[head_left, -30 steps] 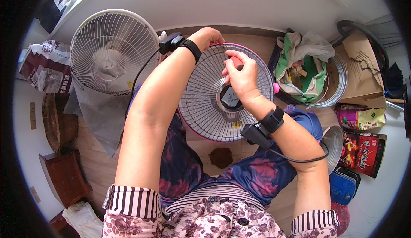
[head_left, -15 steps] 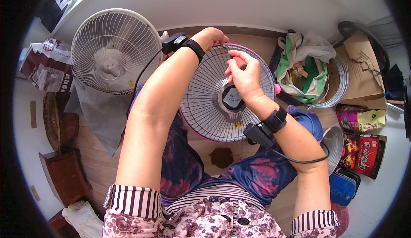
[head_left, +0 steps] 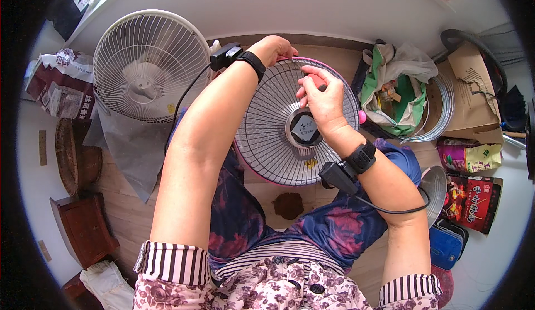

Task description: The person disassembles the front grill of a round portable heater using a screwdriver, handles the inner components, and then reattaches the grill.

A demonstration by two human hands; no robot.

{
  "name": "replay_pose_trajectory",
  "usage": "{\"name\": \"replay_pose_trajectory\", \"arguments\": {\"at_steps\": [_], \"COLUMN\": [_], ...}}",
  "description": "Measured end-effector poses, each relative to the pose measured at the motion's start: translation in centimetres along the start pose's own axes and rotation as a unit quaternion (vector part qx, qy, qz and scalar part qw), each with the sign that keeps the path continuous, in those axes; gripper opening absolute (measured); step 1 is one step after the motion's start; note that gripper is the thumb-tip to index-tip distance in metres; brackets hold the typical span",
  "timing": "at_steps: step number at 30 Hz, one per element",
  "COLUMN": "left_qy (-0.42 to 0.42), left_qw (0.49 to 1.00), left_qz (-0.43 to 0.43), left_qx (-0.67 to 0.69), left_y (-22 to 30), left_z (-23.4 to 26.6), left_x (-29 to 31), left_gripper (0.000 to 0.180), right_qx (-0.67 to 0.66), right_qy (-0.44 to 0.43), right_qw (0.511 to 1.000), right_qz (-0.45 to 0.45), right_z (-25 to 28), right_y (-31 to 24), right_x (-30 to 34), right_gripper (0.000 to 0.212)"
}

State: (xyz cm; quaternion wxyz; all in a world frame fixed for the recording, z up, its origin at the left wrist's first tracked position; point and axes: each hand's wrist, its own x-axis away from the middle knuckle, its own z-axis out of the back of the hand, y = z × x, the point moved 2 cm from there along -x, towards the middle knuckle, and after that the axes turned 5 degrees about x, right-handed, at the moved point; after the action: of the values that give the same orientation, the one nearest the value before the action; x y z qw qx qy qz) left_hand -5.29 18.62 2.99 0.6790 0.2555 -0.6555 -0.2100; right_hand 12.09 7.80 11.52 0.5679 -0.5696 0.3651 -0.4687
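A round fan with a grey wire guard and pink rim (head_left: 258, 172) stands between my knees, with a silver badge (head_left: 305, 128) at its centre. My left hand (head_left: 272, 49) is closed at the top of the rim, its fingers curled over the far side and partly hidden. Above the upper right of the guard, my right hand (head_left: 323, 99) is closed around a screwdriver with a red and black handle (head_left: 316, 80). The screwdriver's tip is too small to make out near the rim. A pink knob (head_left: 362, 116) sticks out at the fan's right edge.
At the left stands a white fan (head_left: 146, 90) beside a plastic sheet (head_left: 131, 154). A green and white bag (head_left: 409, 112), coiled tubing (head_left: 446, 106) and a cardboard box (head_left: 473, 98) sit at the right. Closer are a metal bowl (head_left: 436, 190) and a blue case (head_left: 446, 246).
My right hand and the screwdriver have shifted slightly right. The fan's central badge has moved a little to the right, while my left hand stays at the rim.
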Motion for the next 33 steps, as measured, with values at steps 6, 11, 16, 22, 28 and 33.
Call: {"name": "replay_pose_trajectory", "arguments": {"at_steps": [6, 11, 16, 22, 28, 33], "left_qy": [0.0, 0.003, 0.001, 0.002, 0.015, 0.027], "left_qw": [0.999, 0.998, 0.999, 0.997, 0.998, 0.999], "left_qz": [0.01, 0.0, -0.007, -0.005, 0.004, 0.006], "left_qx": [-0.054, -0.064, 0.036, 0.077, 0.056, 0.031], "left_y": [0.2, 0.4, -0.1, 0.1, 0.1, 0.1], "left_z": [-0.2, -0.8, 0.7, -0.4, -0.2, -0.1], "left_x": [0.4, 1.0, 0.8, 1.4, 1.0, 1.1], "left_gripper": [0.037, 0.038, 0.031, 0.027, 0.028, 0.03], "right_qx": [-0.001, 0.044, 0.039, 0.043, 0.031, 0.029], "right_qy": [0.001, -0.011, -0.021, -0.012, -0.013, -0.019], "right_qw": [1.0, 0.999, 0.999, 0.999, 0.999, 0.999], "right_qz": [0.003, 0.007, 0.011, 0.0, 0.004, 0.006], "right_z": [0.1, 0.4, -0.1, 0.6, 0.4, 0.4], "right_y": [-0.2, -0.1, -0.6, -0.2, 0.0, -0.3], "right_x": [-0.1, -0.2, 0.0, -0.3, -0.2, -0.3], "right_gripper": [0.021, 0.022, 0.022, 0.023, 0.023, 0.023]}}
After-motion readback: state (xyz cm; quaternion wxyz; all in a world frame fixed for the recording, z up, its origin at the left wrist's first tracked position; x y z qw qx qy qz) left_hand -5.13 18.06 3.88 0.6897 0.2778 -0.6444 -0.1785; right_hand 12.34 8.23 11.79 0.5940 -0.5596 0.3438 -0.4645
